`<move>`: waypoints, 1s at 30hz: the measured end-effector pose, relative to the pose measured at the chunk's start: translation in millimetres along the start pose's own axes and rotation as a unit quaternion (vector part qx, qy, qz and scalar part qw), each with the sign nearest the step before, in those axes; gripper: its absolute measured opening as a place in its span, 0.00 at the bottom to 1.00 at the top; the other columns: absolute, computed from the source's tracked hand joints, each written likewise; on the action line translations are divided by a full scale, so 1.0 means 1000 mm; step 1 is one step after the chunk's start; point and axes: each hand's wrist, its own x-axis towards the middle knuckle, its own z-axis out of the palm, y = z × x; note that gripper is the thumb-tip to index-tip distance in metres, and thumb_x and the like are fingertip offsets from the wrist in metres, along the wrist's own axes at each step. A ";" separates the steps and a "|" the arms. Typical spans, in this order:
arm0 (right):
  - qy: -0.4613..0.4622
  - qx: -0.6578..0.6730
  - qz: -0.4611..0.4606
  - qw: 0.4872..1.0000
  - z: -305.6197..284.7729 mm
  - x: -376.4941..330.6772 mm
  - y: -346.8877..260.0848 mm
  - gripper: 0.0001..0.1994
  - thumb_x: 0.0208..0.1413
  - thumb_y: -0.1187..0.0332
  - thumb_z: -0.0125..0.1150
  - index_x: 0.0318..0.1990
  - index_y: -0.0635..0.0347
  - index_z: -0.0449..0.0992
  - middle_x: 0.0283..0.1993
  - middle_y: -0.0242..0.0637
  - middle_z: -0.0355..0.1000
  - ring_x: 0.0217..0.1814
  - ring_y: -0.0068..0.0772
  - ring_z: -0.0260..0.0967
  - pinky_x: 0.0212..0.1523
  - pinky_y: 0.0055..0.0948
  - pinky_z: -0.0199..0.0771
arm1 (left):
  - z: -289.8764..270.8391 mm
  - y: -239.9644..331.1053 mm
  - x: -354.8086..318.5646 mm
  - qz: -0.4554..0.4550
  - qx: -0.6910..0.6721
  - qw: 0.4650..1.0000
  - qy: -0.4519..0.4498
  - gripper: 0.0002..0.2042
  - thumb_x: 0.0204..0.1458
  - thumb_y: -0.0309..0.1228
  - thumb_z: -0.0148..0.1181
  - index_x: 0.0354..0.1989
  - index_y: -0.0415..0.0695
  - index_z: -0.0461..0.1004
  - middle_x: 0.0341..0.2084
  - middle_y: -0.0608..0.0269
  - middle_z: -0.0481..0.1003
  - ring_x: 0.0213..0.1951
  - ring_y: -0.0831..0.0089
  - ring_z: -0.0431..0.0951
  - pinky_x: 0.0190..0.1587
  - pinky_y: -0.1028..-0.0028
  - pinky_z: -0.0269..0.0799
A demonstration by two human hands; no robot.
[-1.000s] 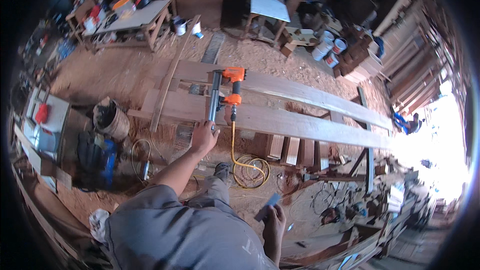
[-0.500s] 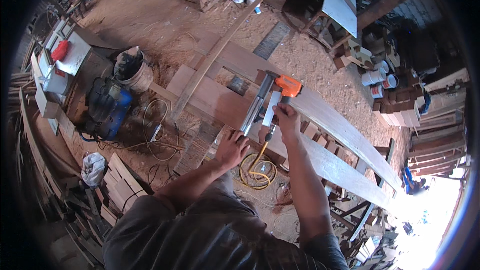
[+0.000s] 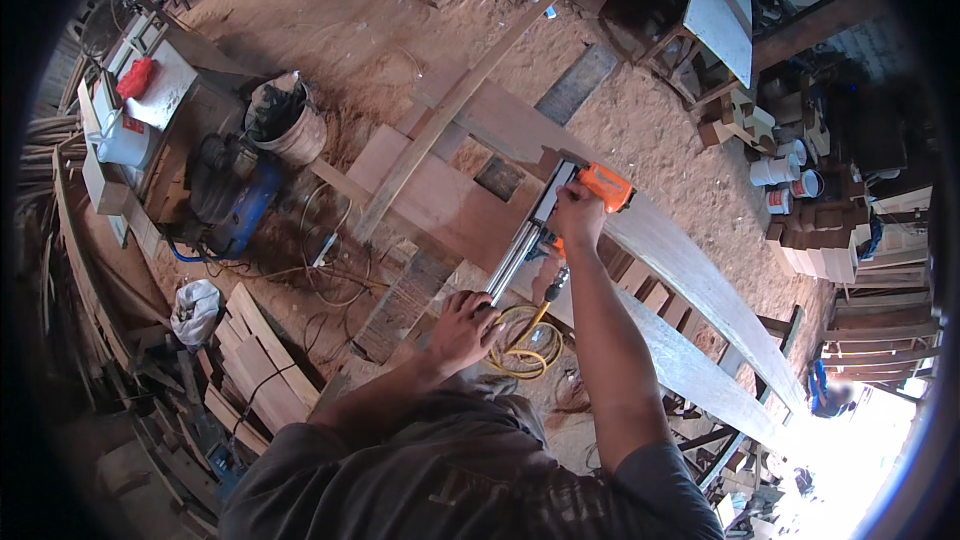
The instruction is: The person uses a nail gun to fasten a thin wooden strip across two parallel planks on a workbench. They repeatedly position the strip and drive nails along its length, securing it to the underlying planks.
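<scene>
Your right hand (image 3: pixel 578 212) is wrapped around the grip of the orange nail gun (image 3: pixel 570 202) — its long silver magazine runs down toward you over the wide, smooth reddish plank (image 3: pixel 450 200), where your left hand (image 3: pixel 462 328) presses flat near the magazine's lower end. A coiled yellow hose (image 3: pixel 520 340) lies just beside that hand. On the sawdust floor to your left stand a blue compressor (image 3: pixel 235 195) and a grey bucket (image 3: pixel 290 125) — short offcuts (image 3: pixel 255 355) lie stacked nearer you.
</scene>
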 end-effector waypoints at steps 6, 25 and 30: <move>0.028 0.054 -0.008 0.998 0.016 0.005 0.019 0.16 0.63 0.60 0.77 0.52 0.60 0.91 0.35 0.39 0.88 0.34 0.30 0.88 0.44 0.35 0.87 | 0.003 0.001 0.001 0.002 -0.003 1.000 0.014 0.14 0.58 0.38 0.75 0.49 0.51 0.81 0.55 0.60 0.74 0.59 0.51 0.73 0.63 0.48 0.68; 0.041 -0.121 -0.210 0.969 0.002 -0.022 0.004 0.16 0.69 0.59 0.68 0.55 0.60 0.87 0.51 0.48 0.85 0.56 0.54 0.84 0.59 0.51 0.83 | -0.001 0.006 0.001 -0.001 0.009 1.000 0.020 0.16 0.57 0.36 0.78 0.51 0.51 0.81 0.56 0.58 0.73 0.58 0.50 0.74 0.62 0.49 0.72; -0.033 -0.281 -0.246 0.927 0.001 -0.050 0.002 0.22 0.73 0.58 0.60 0.69 0.54 0.81 0.64 0.53 0.75 0.72 0.62 0.71 0.67 0.56 0.77 | 0.001 0.006 0.000 -0.004 0.000 1.000 0.030 0.15 0.56 0.35 0.78 0.50 0.50 0.81 0.56 0.57 0.73 0.59 0.50 0.74 0.62 0.49 0.73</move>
